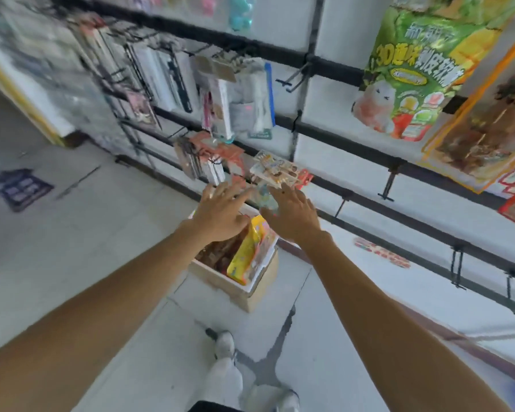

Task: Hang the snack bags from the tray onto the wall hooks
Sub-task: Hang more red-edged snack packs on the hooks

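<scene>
A white tray (250, 288) sits on a cardboard box on the floor by the wall. Upright in it stand a yellow snack bag (246, 254) and brownish bags (220, 251). My left hand (220, 211) and my right hand (292, 215) both reach out above the tray with fingers spread, holding nothing. Just beyond my fingertips, a pale snack pack (275, 169) hangs on a low hook. A green snack bag (411, 75) and an orange-edged bag (488, 123) hang on the wall at upper right.
Black rails cross the white wall with bare hooks (295, 75), (388, 185), (457, 269). Packed goods (238, 99) crowd the hooks to the left. The cardboard box (259, 292) stands in front of my feet (226, 343) on the tiled floor.
</scene>
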A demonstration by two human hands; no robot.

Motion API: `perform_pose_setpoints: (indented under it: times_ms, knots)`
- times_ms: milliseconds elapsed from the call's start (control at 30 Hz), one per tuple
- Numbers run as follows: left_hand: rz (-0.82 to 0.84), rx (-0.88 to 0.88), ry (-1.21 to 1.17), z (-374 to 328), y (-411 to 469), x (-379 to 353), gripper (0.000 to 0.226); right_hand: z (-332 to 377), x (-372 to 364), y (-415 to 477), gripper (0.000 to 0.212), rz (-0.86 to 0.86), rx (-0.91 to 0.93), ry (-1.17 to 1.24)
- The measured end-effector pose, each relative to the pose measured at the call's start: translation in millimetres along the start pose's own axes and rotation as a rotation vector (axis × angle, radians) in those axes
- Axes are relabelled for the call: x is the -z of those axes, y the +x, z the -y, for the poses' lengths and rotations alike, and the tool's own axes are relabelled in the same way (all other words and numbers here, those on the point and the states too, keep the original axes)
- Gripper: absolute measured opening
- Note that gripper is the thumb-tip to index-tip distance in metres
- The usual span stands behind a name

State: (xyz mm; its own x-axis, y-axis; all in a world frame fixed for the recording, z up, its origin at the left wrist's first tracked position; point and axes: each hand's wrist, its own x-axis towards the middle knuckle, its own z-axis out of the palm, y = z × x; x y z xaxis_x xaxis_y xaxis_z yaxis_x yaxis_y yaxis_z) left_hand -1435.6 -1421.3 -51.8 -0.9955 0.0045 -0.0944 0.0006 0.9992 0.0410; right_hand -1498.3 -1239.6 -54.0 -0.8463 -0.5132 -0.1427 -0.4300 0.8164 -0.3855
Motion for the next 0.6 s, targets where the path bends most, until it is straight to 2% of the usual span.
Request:
perform_pose_setpoints:
  times_ms: [133,233,467,600]
  knots:
    - [0.094,0.075,-0.049,56.6,-3.4,-22.1,0.067,35.1,-36.4,39.3,0.062,0.106,0.021,0.005]
    - [0.124,0.060,-0.076,105.9,6.6,-44.1,0.068,58.4,-63.1,71.7,0.058,0.158,0.017,0.026]
    - [0.250,0.037,-0.107,191.2,34.6,-97.8,0.066,88.7,-117.7,127.0,0.057,0.268,-0.131,0.098]
    - [0.328,0.055,-0.159,216.1,39.2,-132.9,0.069,92.7,-163.1,153.9,0.066,0.389,-0.171,0.151]
